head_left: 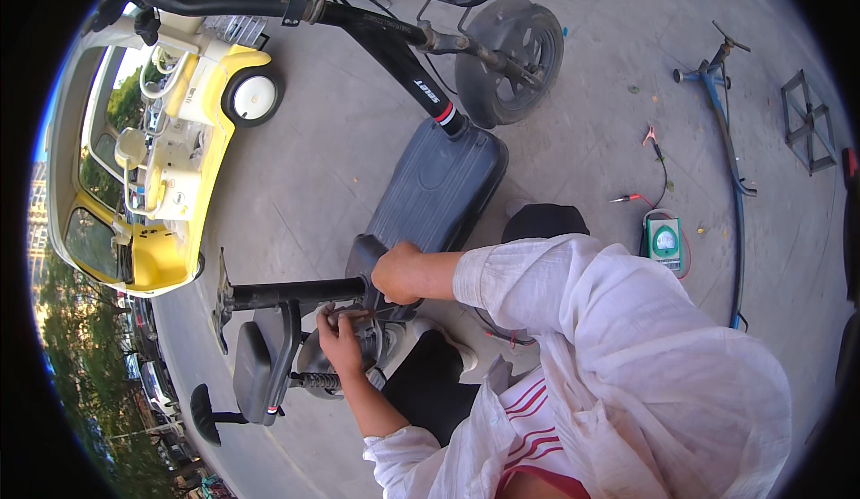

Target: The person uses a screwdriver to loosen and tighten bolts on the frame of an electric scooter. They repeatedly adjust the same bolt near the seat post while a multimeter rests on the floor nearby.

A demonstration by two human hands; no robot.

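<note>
A black electric scooter lies across the view, with its dark footboard (425, 184), seat post (282, 294) and rear wheel (318, 351). My right hand (401, 273) rests at the rear end of the footboard, beside the seat post's base, its fingers mostly hidden behind the hand. My left hand (340, 338) is just below the seat post, over the rear wheel, with fingers curled on a small part too hidden to name. A padded seat (253, 365) sits left of that wheel. My knee in dark trousers shows beside the footboard.
A yellow open vehicle (179, 185) stands at left, near trees and parked vehicles. The scooter's front wheel (509, 60) is at the top. At right lie a green meter (664, 241) with clip leads, a blue scooter-like frame (717, 114) and a metal square frame (806, 123) on grey pavement.
</note>
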